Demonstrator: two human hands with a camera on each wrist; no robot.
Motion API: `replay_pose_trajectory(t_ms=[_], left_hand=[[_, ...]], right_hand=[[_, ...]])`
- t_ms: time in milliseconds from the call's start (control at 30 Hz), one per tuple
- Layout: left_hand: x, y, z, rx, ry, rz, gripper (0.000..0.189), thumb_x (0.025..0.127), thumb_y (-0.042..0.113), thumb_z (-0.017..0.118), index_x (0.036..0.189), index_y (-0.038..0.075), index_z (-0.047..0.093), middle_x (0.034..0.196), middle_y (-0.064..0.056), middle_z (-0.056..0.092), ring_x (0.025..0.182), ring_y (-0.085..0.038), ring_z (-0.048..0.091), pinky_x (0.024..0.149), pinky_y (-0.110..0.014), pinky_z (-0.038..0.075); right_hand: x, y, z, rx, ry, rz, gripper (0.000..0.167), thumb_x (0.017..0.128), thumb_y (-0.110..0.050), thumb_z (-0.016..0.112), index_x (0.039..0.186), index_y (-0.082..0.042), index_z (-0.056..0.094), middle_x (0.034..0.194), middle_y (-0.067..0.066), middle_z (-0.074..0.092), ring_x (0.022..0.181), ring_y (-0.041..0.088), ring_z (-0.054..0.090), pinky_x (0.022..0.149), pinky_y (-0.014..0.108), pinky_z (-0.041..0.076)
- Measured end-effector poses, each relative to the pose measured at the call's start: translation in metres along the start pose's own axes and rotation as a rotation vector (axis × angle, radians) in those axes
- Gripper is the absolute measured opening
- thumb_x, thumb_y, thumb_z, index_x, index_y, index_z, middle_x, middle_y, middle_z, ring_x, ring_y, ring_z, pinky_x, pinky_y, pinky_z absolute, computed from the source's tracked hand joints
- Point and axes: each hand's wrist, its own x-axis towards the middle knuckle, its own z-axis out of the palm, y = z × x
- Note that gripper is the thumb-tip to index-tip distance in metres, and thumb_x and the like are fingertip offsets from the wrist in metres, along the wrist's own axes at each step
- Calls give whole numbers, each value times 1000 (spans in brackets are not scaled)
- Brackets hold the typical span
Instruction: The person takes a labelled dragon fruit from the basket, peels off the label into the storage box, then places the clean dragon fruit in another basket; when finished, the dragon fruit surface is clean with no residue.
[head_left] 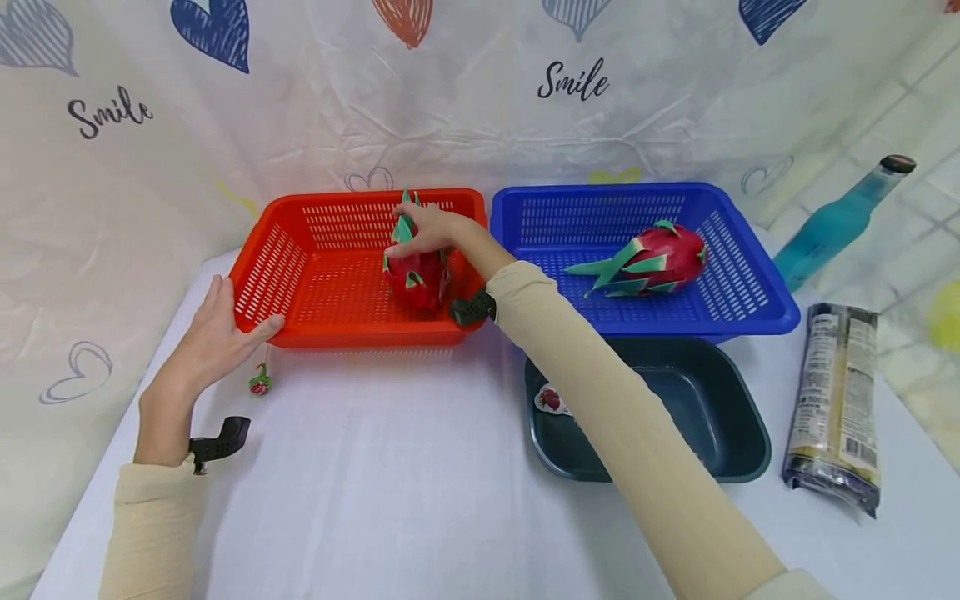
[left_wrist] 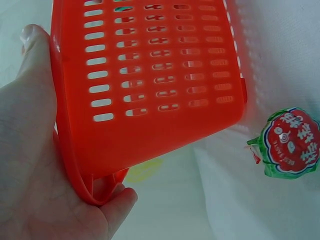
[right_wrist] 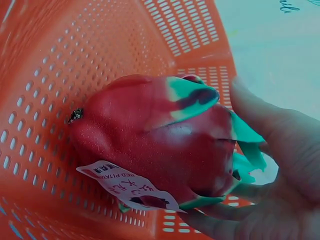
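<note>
My right hand (head_left: 429,229) grips the leafy end of a red dragon fruit (head_left: 417,279) inside the red basket (head_left: 352,337). In the right wrist view, the thumb and fingers reach around the green-tipped end of the dragon fruit (right_wrist: 165,135); a white label (right_wrist: 130,185) marks its side. My left hand (head_left: 215,337) rests against the front left corner of the red basket, its fingers fairly straight along the side. The left wrist view shows that thumb at the basket's rim (left_wrist: 92,192). Below this corner lies a small green-and-red wrapped candy (head_left: 259,380).
To the right, a blue basket (head_left: 750,321) holds another dragon fruit (head_left: 667,258). In front stands a dark tray (head_left: 738,417), partly hidden by my right sleeve, with a fruit-printed label (head_left: 551,398) in it. A blue bottle (head_left: 832,225) and a plastic-wrapped pack (head_left: 834,404) are at the far right.
</note>
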Motion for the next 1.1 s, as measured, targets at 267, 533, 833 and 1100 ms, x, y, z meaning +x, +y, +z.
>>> replay_pose_trajectory(t_ms=[267, 533, 833, 1100], left_hand=[[0, 0, 0, 7, 3, -3, 109, 90, 63, 49, 151, 2, -18, 158, -26, -19, 144, -56, 3, 101, -77, 24], [-1, 1, 0, 12, 2, -12, 110, 89, 64, 49, 151, 3, -18, 159, -26, -18, 143, -55, 4, 99, -76, 28], [-1, 1, 1, 8, 1, -14, 110, 89, 64, 49, 152, 3, -18, 159, -26, -18, 143, -56, 5, 98, -76, 30], [0, 0, 2, 11, 9, -16, 111, 89, 64, 49, 151, 3, -19, 159, -26, -18, 144, -55, 3, 100, -76, 27]], right_hand=[[0, 1, 1, 13, 65, -24, 65, 93, -42, 59, 145, -15, 32, 148, 14, 34, 134, 27, 35, 104, 39, 46], [-1, 0, 4, 9, 154, -16, 60, 90, -40, 64, 138, -13, 40, 134, 13, 47, 125, 25, 43, 97, 35, 52], [-1, -4, 6, -30, 201, -67, 58, 86, -38, 71, 131, -12, 45, 130, 14, 48, 122, 25, 41, 93, 34, 53], [-4, -13, 10, -66, 222, -137, 54, 86, -28, 73, 129, -11, 45, 137, 20, 36, 119, 27, 38, 91, 38, 50]])
